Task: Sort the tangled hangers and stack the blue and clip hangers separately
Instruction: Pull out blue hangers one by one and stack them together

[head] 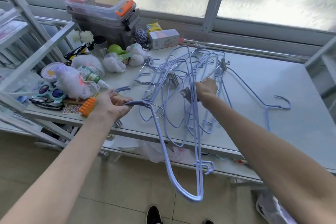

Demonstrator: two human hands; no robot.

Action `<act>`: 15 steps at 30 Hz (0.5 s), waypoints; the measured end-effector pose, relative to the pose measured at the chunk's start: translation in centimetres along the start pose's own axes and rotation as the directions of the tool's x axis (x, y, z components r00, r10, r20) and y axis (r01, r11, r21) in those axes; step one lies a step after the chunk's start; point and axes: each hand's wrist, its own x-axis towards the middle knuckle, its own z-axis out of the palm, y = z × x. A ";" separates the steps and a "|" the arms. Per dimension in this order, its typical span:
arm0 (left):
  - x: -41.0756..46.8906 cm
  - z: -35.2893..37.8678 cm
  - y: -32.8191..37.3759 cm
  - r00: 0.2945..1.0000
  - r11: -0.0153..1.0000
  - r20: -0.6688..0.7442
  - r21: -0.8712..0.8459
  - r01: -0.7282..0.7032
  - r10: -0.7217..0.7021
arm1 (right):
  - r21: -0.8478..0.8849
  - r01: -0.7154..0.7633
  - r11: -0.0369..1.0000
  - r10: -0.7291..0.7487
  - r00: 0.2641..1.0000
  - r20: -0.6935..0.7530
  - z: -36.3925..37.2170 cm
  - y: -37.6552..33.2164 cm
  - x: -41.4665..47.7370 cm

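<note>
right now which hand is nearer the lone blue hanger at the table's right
Right. The right hand is left of the lone blue hanger; the left hand is farther left, beyond the tangle.

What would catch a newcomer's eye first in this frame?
A tangle of blue and clip hangers sprawls across the middle of the table, with the right hand reaching into it. The left hand grips a bunch of blue hangers by their necks, dangling past the table's near edge. At back left sit stacked clear boxes with orange latches.

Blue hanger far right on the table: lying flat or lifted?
Lying flat: the blue hanger rests on the table, with nothing holding it.
</note>
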 end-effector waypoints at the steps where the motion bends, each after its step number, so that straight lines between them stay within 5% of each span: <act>1: -0.4 0.2 -0.6 1.000 1.000 0.002 -0.004 -0.010 0.010 | -0.019 0.020 1.000 -0.020 1.000 0.007 -0.7 0.3 -0.1; 15: -4.7 2.3 -5.3 0.993 0.998 0.104 -0.036 -0.056 0.060 | 0.325 0.014 0.946 -0.128 0.935 0.332 -9.1 2.0 -0.8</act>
